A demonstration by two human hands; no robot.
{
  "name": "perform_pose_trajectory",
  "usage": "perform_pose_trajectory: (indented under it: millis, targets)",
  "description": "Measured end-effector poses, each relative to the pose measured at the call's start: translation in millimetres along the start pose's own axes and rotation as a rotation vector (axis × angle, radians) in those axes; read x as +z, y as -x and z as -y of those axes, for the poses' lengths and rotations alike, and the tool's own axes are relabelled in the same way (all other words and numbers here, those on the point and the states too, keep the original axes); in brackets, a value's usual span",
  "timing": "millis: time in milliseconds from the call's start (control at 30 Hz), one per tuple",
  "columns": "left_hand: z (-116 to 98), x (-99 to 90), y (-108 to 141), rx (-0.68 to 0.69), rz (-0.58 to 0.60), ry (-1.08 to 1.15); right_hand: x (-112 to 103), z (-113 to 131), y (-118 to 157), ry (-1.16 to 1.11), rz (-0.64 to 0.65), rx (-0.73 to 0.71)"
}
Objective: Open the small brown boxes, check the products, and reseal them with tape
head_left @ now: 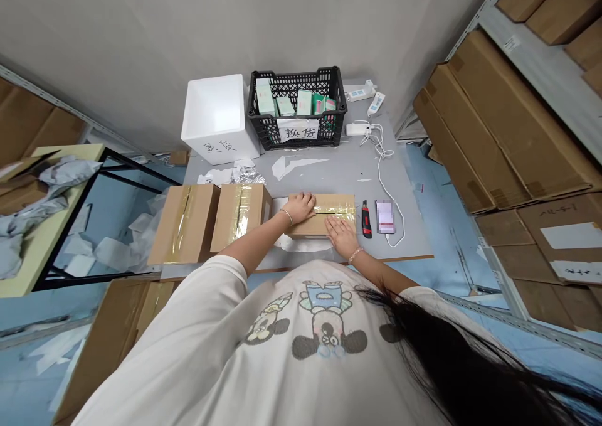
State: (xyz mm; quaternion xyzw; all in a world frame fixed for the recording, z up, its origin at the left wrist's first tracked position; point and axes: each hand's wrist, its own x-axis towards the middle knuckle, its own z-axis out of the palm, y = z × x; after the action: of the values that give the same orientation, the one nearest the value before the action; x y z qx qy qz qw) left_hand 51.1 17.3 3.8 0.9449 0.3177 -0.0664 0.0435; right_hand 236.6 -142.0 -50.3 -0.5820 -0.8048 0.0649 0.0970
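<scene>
A cardboard box (308, 227) with shiny clear tape along its top lies near the table's front edge. My left hand (301, 207) rests on the left part of its top, fingers extended over the tape line. Flat on the right front part of the top is my right hand (342, 236), its fingers spread. Neither hand grips anything. Just right of the box lies a red and black utility knife (366, 219). Two more taped boxes stand to the left, a nearer one (239, 218) and a farther one (185, 224).
At the table's back are a white foam box (214, 115) and a black crate (296, 125) holding small green-white packages. A phone (385, 217) with a white cable lies at the right, below power strips (358, 128). Shelves with large cartons (512, 125) flank the right side.
</scene>
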Motion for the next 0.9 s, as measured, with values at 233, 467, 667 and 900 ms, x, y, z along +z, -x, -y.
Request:
perform_pose_trajectory:
  millis: [233, 467, 667, 900]
  targets:
    - [4.7, -7.6, -9.4, 0.066, 0.097, -0.038, 1.4, -2.6, 0.4, 0.001, -0.056, -0.015]
    - [13.4, -13.0, -21.4, 0.101, 0.204, 0.014, 4.7, -6.7, 0.7, 0.001, -0.067, -0.045]
    - [14.6, -23.3, -25.5, 0.189, 0.289, -0.062, 6.1, -8.0, 2.1, 0.015, -0.080, -0.065]
    - [13.9, -44.1, -30.2, 0.225, 0.383, -0.125, 7.6, -8.7, 3.6, 0.013, -0.081, -0.074]
